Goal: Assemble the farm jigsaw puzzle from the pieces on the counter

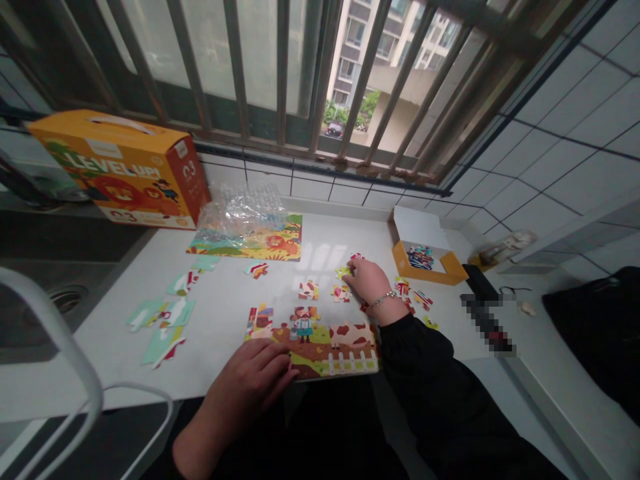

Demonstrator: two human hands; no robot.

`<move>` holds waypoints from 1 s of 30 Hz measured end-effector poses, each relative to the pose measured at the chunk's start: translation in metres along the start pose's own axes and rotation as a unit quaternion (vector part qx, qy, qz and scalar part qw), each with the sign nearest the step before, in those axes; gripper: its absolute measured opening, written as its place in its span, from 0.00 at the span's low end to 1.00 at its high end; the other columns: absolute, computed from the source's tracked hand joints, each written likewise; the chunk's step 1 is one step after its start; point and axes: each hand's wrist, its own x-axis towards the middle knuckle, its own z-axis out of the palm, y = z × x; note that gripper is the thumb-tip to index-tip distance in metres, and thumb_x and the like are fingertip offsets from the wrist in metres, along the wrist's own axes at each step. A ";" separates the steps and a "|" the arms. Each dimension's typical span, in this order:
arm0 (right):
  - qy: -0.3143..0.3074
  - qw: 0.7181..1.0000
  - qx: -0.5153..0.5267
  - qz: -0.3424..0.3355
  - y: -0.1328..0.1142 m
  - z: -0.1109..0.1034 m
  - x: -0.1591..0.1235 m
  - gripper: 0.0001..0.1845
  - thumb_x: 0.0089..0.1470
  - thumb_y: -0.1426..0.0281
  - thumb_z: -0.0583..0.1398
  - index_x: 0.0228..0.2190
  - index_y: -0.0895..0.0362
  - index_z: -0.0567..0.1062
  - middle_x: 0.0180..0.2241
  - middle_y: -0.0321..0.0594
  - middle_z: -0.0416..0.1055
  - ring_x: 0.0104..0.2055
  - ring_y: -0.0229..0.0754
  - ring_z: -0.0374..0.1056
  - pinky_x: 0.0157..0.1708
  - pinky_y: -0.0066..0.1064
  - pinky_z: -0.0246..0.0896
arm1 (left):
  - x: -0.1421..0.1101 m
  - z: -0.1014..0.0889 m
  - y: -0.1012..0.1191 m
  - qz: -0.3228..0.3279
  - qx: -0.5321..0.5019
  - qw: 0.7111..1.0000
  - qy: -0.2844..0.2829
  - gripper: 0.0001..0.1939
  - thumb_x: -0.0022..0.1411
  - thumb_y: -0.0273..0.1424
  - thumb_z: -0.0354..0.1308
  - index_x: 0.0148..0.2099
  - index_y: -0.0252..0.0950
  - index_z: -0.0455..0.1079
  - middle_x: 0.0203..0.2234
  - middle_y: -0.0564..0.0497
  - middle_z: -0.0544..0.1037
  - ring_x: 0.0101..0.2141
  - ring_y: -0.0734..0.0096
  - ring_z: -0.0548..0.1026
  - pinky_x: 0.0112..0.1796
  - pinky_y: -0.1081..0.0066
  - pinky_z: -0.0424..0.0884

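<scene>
A partly joined farm jigsaw puzzle (315, 353), showing a farmer, a cow and a white fence, lies at the counter's front edge. My left hand (257, 370) rests over its lower left corner, fingers laid on it and holding nothing. Beyond the puzzle, my right hand (370, 280) pinches a yellow-green puzzle piece (342, 273) between thumb and fingertips. Close by lie a pink-and-white piece (341, 293), a brown-and-white cow piece (309, 289) and a red piece (357, 256). Several more, among them a striped piece (423, 299), lie right of my wrist, which partly hides them.
Light-green pieces (170, 312) lie at the left, with a red-and-white piece (258, 269) farther back. Clear plastic wrap (245, 210) covers part of a lion picture (285, 247). An orange carton (125, 173) stands back left; an open yellow box (430, 263) of pieces stands back right.
</scene>
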 end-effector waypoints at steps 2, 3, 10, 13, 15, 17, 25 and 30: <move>-0.009 1.000 -0.006 0.002 0.000 -0.001 0.003 0.16 0.61 0.67 0.72 0.50 0.56 0.85 0.48 0.51 0.85 0.50 0.52 0.78 0.50 0.37 0.66 | 0.000 0.000 0.000 -0.002 -0.003 1.000 -0.001 0.01 0.77 0.29 0.62 0.47 0.39 0.75 0.42 0.47 0.84 0.41 0.59 0.81 0.43 0.59 0.78; -0.013 1.000 -0.009 0.004 0.000 -0.002 0.005 0.18 0.60 0.67 0.72 0.51 0.57 0.84 0.48 0.51 0.85 0.50 0.52 0.79 0.49 0.37 0.66 | -0.001 0.001 0.000 -0.003 -0.004 1.000 -0.001 0.01 0.77 0.29 0.62 0.47 0.39 0.75 0.41 0.48 0.84 0.41 0.60 0.81 0.43 0.59 0.78; -0.020 1.000 -0.005 0.015 0.006 -0.003 0.011 0.24 0.59 0.64 0.74 0.54 0.57 0.83 0.47 0.49 0.85 0.48 0.50 0.79 0.47 0.35 0.65 | 0.001 0.000 0.000 -0.002 -0.001 1.000 0.000 0.01 0.77 0.30 0.63 0.47 0.39 0.75 0.42 0.47 0.85 0.41 0.58 0.81 0.43 0.58 0.77; -0.004 1.000 0.005 0.029 0.011 -0.002 0.009 0.23 0.62 0.60 0.73 0.54 0.57 0.82 0.44 0.47 0.85 0.46 0.50 0.78 0.46 0.35 0.65 | 0.003 -0.002 0.000 0.005 -0.002 1.000 0.008 0.03 0.77 0.30 0.63 0.45 0.39 0.75 0.42 0.47 0.85 0.41 0.59 0.81 0.43 0.58 0.77; 0.012 0.999 0.010 0.039 0.015 -0.002 0.005 0.19 0.64 0.61 0.70 0.53 0.56 0.82 0.43 0.47 0.84 0.46 0.50 0.78 0.46 0.35 0.65 | 0.004 -0.003 0.001 0.005 -0.002 1.000 0.011 0.04 0.77 0.30 0.62 0.45 0.39 0.75 0.41 0.47 0.85 0.41 0.60 0.81 0.43 0.59 0.77; 0.032 0.998 0.019 0.043 0.019 -0.005 -0.003 0.16 0.66 0.62 0.68 0.52 0.56 0.82 0.43 0.48 0.84 0.46 0.50 0.77 0.46 0.36 0.65 | 0.004 -0.004 0.001 0.004 0.000 1.000 0.010 0.04 0.78 0.30 0.62 0.45 0.39 0.76 0.41 0.48 0.85 0.40 0.60 0.81 0.41 0.60 0.77; 0.124 0.984 0.128 0.028 0.037 -0.023 -0.091 0.17 0.64 0.67 0.58 0.52 0.54 0.78 0.37 0.41 0.79 0.36 0.47 0.74 0.39 0.36 0.65 | 0.003 -0.003 0.000 0.006 0.002 1.000 0.003 0.04 0.78 0.29 0.61 0.46 0.39 0.77 0.42 0.47 0.85 0.40 0.60 0.81 0.41 0.60 0.78; 0.188 0.968 0.145 0.079 0.066 -0.028 -0.149 0.14 0.65 0.62 0.56 0.48 0.53 0.76 0.39 0.43 0.80 0.36 0.49 0.74 0.40 0.39 0.65 | 0.001 -0.001 -0.003 0.006 0.001 1.000 0.012 0.04 0.78 0.29 0.61 0.47 0.39 0.76 0.43 0.47 0.86 0.42 0.60 0.82 0.45 0.59 0.78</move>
